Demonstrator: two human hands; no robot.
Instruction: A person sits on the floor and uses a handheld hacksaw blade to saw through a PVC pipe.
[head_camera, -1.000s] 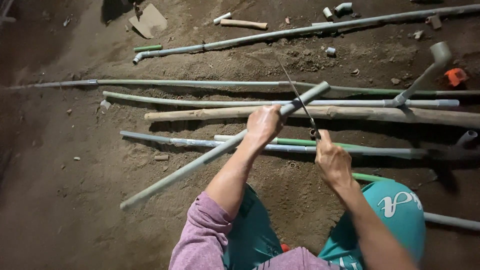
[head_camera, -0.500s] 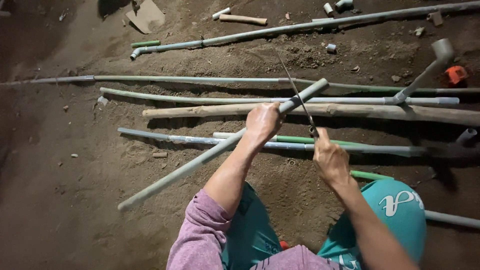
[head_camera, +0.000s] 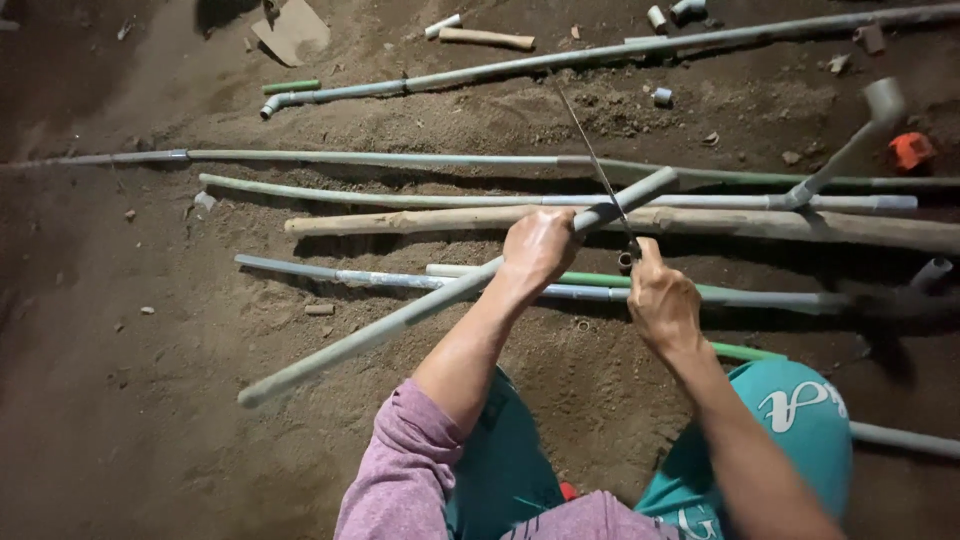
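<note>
My left hand (head_camera: 540, 245) is wrapped tight around a long grey pipe (head_camera: 400, 318), near its far end; the pipe slants from low on my left up past my knuckles, its tip just beyond my grip. My right hand (head_camera: 662, 300) is closed on the near end of a thin saw blade (head_camera: 595, 165), pinching it upright-ish so the blade leans away from me and crosses the pipe just past my left fingers.

Against half a second ago, little differs: both hands sit where they were and the blade crosses the pipe at the same place and lean. If the blade has moved along its stroke, it is too slight to tell. Pipe end not parted; I judge the cut only in progress.

Beyond my hands, on the dirt floor (head_camera: 120, 400): a wooden pole (head_camera: 420, 220), more grey and green pipes lying side by side. Far right of my right hand, an orange fitting (head_camera: 910, 150). My knees in teal trousers (head_camera: 800, 420) below.
</note>
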